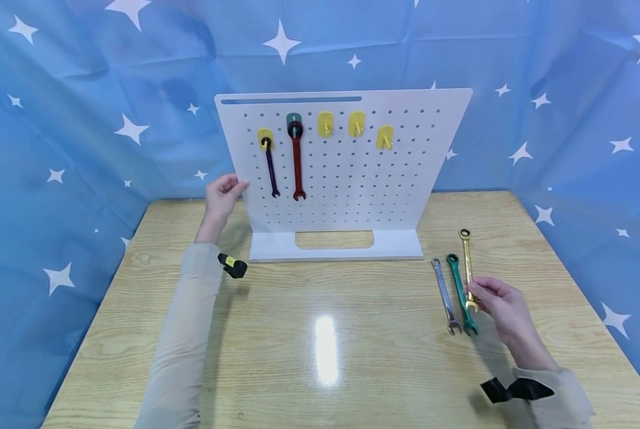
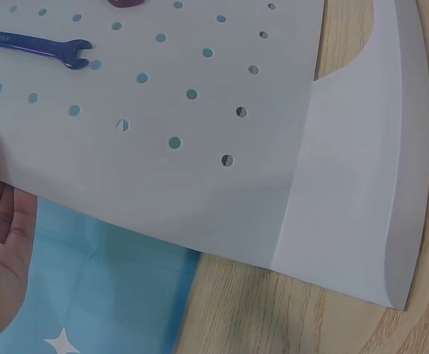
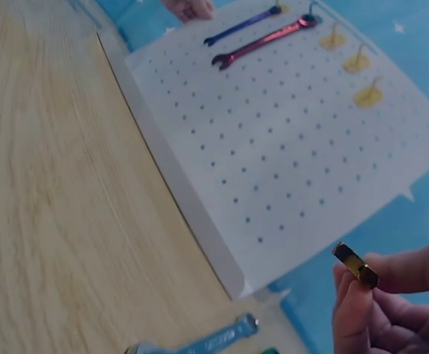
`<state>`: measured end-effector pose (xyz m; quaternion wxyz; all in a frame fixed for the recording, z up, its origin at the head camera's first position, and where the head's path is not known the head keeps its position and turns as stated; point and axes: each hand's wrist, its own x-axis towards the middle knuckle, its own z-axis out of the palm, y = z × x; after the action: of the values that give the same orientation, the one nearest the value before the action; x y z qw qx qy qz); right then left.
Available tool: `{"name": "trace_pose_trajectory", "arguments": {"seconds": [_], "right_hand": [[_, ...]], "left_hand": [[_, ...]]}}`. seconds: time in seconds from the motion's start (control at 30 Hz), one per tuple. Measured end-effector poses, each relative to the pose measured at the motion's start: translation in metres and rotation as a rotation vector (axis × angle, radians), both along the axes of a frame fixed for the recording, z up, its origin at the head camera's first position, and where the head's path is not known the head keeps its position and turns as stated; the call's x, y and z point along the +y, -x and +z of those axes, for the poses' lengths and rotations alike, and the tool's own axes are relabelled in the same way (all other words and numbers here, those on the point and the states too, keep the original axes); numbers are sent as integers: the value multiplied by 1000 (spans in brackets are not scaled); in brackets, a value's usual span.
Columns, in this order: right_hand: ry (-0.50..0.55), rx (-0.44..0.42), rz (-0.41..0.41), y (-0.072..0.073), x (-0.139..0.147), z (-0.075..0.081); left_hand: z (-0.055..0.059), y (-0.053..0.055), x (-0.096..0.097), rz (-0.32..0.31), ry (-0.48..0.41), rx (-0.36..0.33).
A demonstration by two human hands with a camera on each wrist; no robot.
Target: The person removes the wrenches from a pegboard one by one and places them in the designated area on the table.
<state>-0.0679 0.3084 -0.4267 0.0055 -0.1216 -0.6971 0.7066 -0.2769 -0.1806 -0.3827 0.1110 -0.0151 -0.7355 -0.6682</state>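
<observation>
My left hand (image 1: 221, 199) pinches the left edge of a white pegboard (image 1: 352, 190), thumb on the front and fingers behind, as the left wrist view shows. My right hand (image 1: 505, 310) holds a gold combination wrench (image 1: 467, 256) near its open end, the ring end pointing away from me. Close beside it, a green wrench (image 1: 456, 280) and a silver wrench (image 1: 443, 289) lie on the table. On the board hang a dark blue wrench (image 1: 271, 170) and, to its right, a larger red wrench (image 1: 297, 164), both with open ends down.
Three yellow hooks (image 1: 356, 124) without tools sit right of the red wrench. The board's foot (image 1: 395, 244) has a cut-out slot and rests on the wooden table (image 1: 277, 333). Blue cloth (image 1: 164, 89) with white stars surrounds the table's back and sides.
</observation>
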Motion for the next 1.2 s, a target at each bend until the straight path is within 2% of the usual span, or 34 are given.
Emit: {"name": "trace_pose_trajectory", "arguments": {"seconds": [0.1,0.6,0.83,0.93,1.03,1.2], "right_hand": [[0,-24,-12,-2,4,-2],[-141,-204,-60,-9,28,-24],[-301,-260,-45,-10,36,-32],[-335,-283,-31,-11,38,-33],[-359,-303,-16,-10,40,-34],[-383,-308,3,-10,43,-35]], "left_hand": [[-1,1,-1,-5,-4,2],[-1,0,-1,-2,-12,14],[-18,16,-8,1,-30,-3],[-21,19,-9,0,-33,-3],[-18,17,-8,0,-36,-3],[-5,4,-3,-12,-38,6]]}}
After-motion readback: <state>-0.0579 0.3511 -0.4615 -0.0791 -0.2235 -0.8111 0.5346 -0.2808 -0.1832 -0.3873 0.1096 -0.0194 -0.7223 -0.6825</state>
